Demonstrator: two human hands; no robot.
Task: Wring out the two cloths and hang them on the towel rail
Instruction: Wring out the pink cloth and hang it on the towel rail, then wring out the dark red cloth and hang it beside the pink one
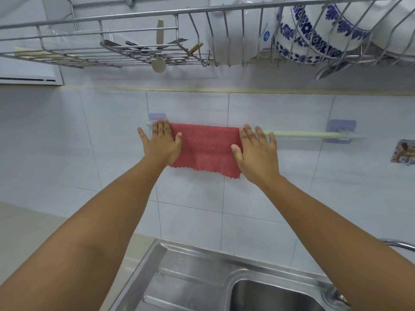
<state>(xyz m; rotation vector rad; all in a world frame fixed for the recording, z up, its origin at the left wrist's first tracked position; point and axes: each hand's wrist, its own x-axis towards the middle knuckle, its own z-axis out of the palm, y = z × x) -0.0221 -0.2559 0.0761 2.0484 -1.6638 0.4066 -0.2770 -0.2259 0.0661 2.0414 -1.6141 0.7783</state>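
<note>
Both flat, spread hands, left hand (160, 142) and right hand (256, 151), press the red zigzag-edged cloth (205, 149) draped over the pale green wall-mounted towel rail (298, 134).

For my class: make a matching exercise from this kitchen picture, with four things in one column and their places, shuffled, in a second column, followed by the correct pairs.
Things
1. red cloth
2. blue-patterned plates
3. steel sink
4. left hand

Places
A. standing in the wire rack overhead
B. flat on the cloth's left edge
C. below the arms, at the bottom of the view
D. draped over the towel rail on the tiled wall

Pairs: 1-D, 2-A, 3-C, 4-B
</note>
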